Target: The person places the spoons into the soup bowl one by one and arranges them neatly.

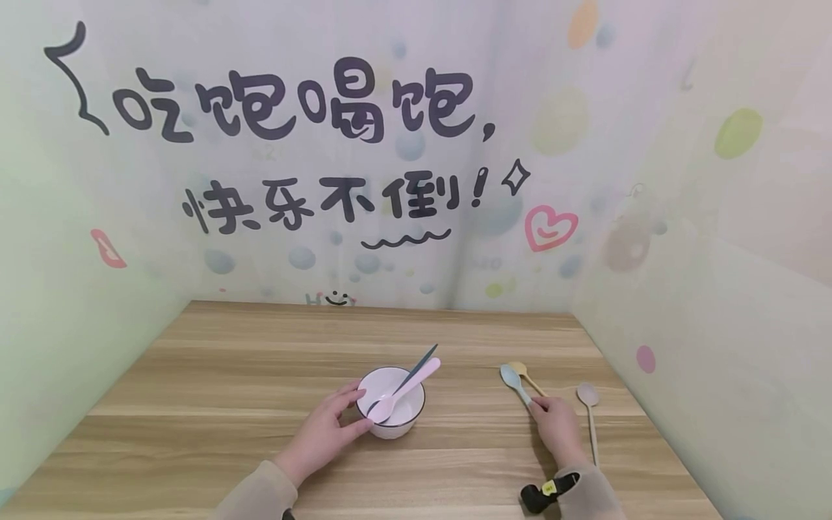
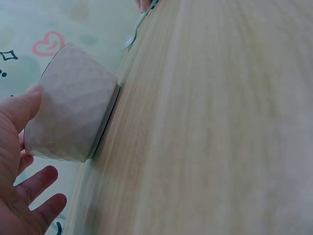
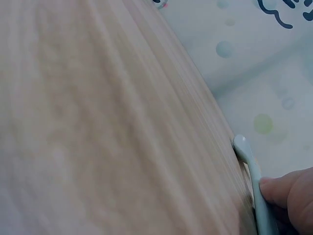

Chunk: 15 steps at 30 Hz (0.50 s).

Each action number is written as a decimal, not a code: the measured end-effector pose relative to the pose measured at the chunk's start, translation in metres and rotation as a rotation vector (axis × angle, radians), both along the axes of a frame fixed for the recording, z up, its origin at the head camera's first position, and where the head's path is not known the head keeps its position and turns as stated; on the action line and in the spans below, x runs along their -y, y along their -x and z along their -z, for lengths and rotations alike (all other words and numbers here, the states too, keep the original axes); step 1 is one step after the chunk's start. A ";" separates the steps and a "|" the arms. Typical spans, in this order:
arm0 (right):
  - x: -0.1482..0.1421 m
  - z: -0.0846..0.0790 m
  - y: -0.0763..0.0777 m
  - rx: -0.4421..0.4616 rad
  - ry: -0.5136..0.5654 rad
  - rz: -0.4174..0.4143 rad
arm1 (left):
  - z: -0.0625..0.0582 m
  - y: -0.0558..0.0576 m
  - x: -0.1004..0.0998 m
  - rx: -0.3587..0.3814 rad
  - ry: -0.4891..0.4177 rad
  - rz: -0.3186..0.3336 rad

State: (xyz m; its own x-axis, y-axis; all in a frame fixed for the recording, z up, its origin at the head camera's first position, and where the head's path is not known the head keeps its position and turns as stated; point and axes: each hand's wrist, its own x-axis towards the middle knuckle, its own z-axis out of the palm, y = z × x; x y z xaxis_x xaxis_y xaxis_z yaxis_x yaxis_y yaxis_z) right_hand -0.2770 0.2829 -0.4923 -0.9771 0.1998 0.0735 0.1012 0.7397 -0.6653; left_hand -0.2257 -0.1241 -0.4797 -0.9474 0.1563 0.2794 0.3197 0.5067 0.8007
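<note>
A white bowl (image 1: pixel 391 432) with a dark rim stands upright on the table; its outer wall looks faceted in the left wrist view. My left hand (image 1: pixel 325 431) grips its left side, thumb (image 2: pixel 28 105) against the wall. Inside the bowl lean a pink spoon (image 1: pixel 416 379) and a dark grey-blue utensil (image 1: pixel 422 361), whose lower end is partly hidden. On the right, my right hand (image 1: pixel 559 427) pinches the handle of a light blue spoon (image 1: pixel 510 377). A yellow spoon (image 1: pixel 519 368) lies partly behind the blue one. In the right wrist view the blue spoon (image 3: pixel 243 147) is close to the tabletop.
Right of my right hand lies a beige-pink spoon (image 1: pixel 588 395), its handle toward me. The wood-grain table (image 1: pixel 260 361) meets a printed back wall (image 1: pixel 292 274) and a right side wall (image 1: pixel 734 347). A black strap device (image 1: pixel 538 498) sits at my right wrist.
</note>
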 end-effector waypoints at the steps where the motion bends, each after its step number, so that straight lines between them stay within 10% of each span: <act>1: -0.001 0.001 0.000 -0.004 -0.003 0.001 | 0.000 0.000 0.000 0.001 0.000 0.000; 15: -0.001 0.004 -0.001 -0.031 -0.029 0.019 | 0.000 -0.001 0.000 0.019 0.011 -0.012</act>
State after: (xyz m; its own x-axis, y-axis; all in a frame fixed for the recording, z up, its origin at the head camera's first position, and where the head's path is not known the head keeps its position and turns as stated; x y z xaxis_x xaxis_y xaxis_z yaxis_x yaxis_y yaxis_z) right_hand -0.2765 0.2840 -0.4958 -0.9703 0.2160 0.1093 0.0956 0.7568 -0.6466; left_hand -0.2252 -0.1238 -0.4799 -0.9542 0.1480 0.2601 0.2988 0.5193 0.8007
